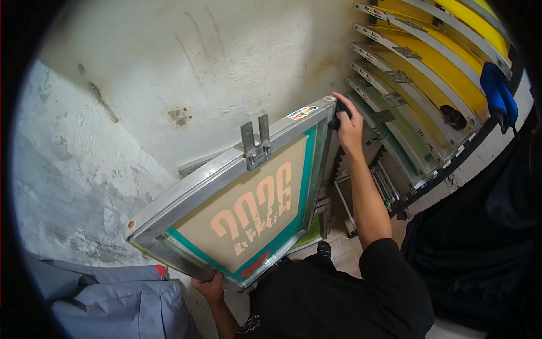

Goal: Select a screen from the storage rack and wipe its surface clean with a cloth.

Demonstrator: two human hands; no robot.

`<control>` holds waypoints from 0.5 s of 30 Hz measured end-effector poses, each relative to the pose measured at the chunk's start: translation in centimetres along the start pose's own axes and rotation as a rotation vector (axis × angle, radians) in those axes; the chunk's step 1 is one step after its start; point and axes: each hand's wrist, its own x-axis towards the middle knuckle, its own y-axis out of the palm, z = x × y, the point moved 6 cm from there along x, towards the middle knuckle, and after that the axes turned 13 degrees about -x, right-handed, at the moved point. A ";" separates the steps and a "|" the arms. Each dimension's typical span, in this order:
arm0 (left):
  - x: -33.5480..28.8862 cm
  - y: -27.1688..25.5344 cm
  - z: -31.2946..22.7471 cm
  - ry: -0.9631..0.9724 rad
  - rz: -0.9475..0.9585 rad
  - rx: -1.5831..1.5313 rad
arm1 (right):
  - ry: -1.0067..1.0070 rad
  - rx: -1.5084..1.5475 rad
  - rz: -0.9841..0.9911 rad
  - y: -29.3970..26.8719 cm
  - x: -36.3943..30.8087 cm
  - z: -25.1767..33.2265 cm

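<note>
A large screen printing frame with grey metal edges stands tilted in front of me. Its mesh is beige with a teal border and pale orange lettering. On the upper bar sits a two-pronged metal bracket. My right hand is closed on the frame's upper right corner, over a small black piece whose kind I cannot make out. Lower down, my left hand grips the near lower edge; part of its fingers is hidden by the frame.
To the right, a rack holds several yellow and green screen frames, with a blue object hanging at its end. Grey fabric lies at lower left, black cloth at right. A scuffed wall rises behind; another frame stands low down.
</note>
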 end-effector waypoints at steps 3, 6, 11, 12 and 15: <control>0.4 -0.1 -0.3 -0.025 -0.013 -0.054 | 0.282 0.306 0.031 1.2 -3.2 -6.2; 0.9 -0.3 0.0 -0.130 -0.062 -0.046 | 0.391 0.587 0.093 2.9 -8.3 -12.4; 2.4 1.0 -1.0 -0.037 -0.001 -0.151 | 0.776 0.461 0.053 3.8 -22.9 -26.6; 2.8 1.2 -1.1 -0.046 -0.008 -0.135 | 0.910 0.326 0.108 3.5 -26.4 -29.4; 4.2 1.9 -2.0 -0.011 0.018 -0.134 | 0.995 0.028 0.078 1.5 -35.6 -34.2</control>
